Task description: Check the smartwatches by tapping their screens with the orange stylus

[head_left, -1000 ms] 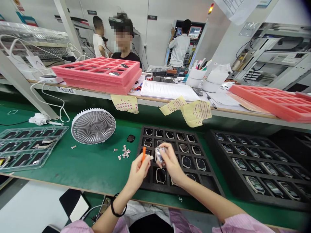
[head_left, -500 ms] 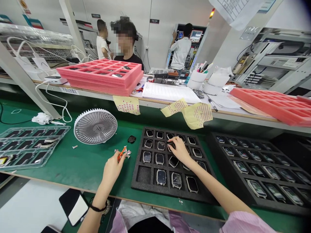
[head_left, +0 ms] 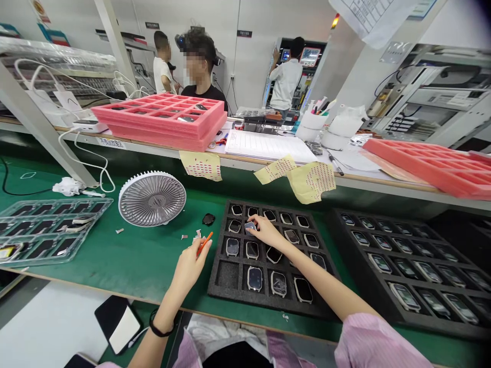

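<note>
A black foam tray with square compartments lies in front of me, most of them filled with watch faces. My right hand pinches one watch face at its slot in the second row from the back; the piece looks tilted. Left of the tray, my left hand is closed on a thin orange tool. Small pale scraps lie beside that hand on the green table. A dark round-cornered watch part rests behind them. One front-left compartment of the tray is empty.
A grey fan stands left of centre. At the far left is a clear tray of dark parts. Another black tray of watches lies right. Pink foam trays sit on the shelf. Several people are beyond it.
My right hand has moved left to another watch face and now lifts or tilts it. My left hand, with the orange tool, has shifted right towards the tray.
</note>
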`<state>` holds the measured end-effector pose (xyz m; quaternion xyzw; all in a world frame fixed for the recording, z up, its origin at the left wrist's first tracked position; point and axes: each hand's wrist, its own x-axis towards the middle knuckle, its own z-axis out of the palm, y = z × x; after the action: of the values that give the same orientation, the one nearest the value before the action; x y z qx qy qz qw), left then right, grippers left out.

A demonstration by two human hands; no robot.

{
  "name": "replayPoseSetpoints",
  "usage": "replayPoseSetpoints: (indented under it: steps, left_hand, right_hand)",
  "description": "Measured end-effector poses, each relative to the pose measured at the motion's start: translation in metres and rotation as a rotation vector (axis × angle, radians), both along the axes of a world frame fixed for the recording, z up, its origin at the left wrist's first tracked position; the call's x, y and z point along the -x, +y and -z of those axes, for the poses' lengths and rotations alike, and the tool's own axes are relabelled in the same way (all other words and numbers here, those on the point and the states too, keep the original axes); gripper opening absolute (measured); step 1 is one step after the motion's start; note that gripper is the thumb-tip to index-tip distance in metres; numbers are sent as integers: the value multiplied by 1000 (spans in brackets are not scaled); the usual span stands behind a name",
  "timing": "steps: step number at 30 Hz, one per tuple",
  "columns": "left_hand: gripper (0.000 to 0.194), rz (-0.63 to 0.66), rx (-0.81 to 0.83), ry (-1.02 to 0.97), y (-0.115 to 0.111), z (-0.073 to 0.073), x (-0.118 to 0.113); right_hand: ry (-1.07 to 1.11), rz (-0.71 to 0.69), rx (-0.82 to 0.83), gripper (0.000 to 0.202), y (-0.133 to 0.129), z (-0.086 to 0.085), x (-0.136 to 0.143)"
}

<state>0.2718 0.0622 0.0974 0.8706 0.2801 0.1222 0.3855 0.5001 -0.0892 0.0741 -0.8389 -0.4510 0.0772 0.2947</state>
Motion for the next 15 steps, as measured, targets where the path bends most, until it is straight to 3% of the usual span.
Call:
replayPoseSetpoints:
  steps: [6,15]
  left_hand:
    - [37,147,100,-81,-14,-3,-10]
    - [32,216,208,-146,-24,-5,-16]
  right_hand:
    - [173,-6,-130,19,1,9,-6]
    - [459,-50,-304,19,5,6,3]
